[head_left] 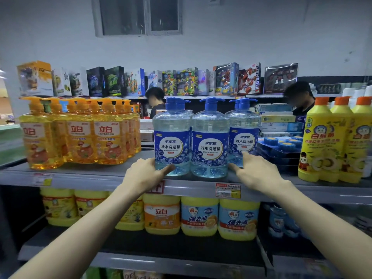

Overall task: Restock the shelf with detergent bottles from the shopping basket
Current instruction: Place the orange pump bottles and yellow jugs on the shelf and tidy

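Three blue bottles (209, 137) stand in a front row on the shelf (100, 176). The left hand (144, 174) and right hand (255, 172), fingers loosely spread and holding nothing, touch the outer bottles' bases, seemingly straightening them. The basket is out of view, so what remains is unclear.

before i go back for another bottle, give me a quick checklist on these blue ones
1. Front blue bottles upright: ok.
2. Labels facing out: ok.
3. Bases fully on the shelf, not over the edge: ok.
4. Left hand free to let go: ok, fingers only rest against the left bottle.
5. Right hand free: ok, fingertips touch the right bottle.
6. Bottles left in the basket: cannot tell, out of view.
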